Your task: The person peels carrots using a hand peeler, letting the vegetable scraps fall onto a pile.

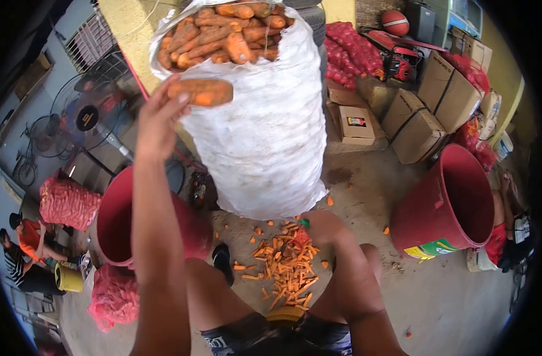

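Note:
My left hand [160, 115] is raised at the upper left, its fingers closed around a thick, dirt-streaked carrot [208, 92]. The carrot is in front of the edge of a tall white woven sack [259, 136], whose open top is full of carrots [214, 37]. My right hand [324, 228] is low, near the sack's base, with its fingers curled. A bit of green [305, 223] shows at its fingertips; what it belongs to is hidden. Below that hand, a pile of cut carrot pieces [288, 264] lies on the floor between my legs.
Red bins stand on the left [118, 237] and right [410, 219]. A fan [87, 117] and red net sacks [113, 295] are on the left, with two people beyond. Cardboard boxes [410, 127] are stacked at the right. Another person sits at the far right.

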